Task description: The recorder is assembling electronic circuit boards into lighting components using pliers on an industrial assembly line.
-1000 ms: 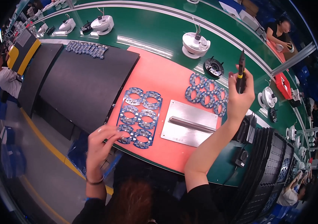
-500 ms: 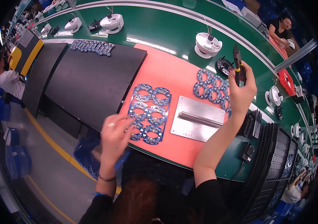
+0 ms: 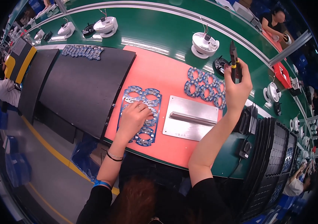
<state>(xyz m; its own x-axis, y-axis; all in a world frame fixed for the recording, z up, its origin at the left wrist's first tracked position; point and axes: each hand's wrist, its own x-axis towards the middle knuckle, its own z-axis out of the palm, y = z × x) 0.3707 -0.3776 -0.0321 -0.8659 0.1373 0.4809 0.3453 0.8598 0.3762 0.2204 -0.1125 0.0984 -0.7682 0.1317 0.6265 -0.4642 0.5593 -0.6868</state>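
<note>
A panel of joined blue circuit boards (image 3: pixel 152 98) with oval openings lies flat on the orange mat (image 3: pixel 159 71). My left hand (image 3: pixel 133 117) is over its middle, fingers curled down and closed on the boards; the fingertips are partly hidden. My right hand (image 3: pixel 239 84) holds black cutting pliers (image 3: pixel 234 56) with yellow marks, raised with the jaws pointing up. Beneath and left of that hand, another blue board panel (image 3: pixel 206 92) rests on the mat's far right. Between the panels sits a metal plate (image 3: pixel 189 128) with a raised bar (image 3: pixel 192 118).
A black sheet (image 3: pixel 88 82) carries a row of small circuit boards (image 3: pixel 82 51) at its far edge. White lamp-like housings (image 3: pixel 205 45) stand on the green bench (image 3: pixel 155 22). Black trays (image 3: pixel 271 160) are stacked at right. A person (image 3: pixel 274 24) sits across the bench.
My left hand has moved right and forward, from above the panel's near left edge onto its middle. My right hand still holds the pliers raised. The whole view has shifted slightly.
</note>
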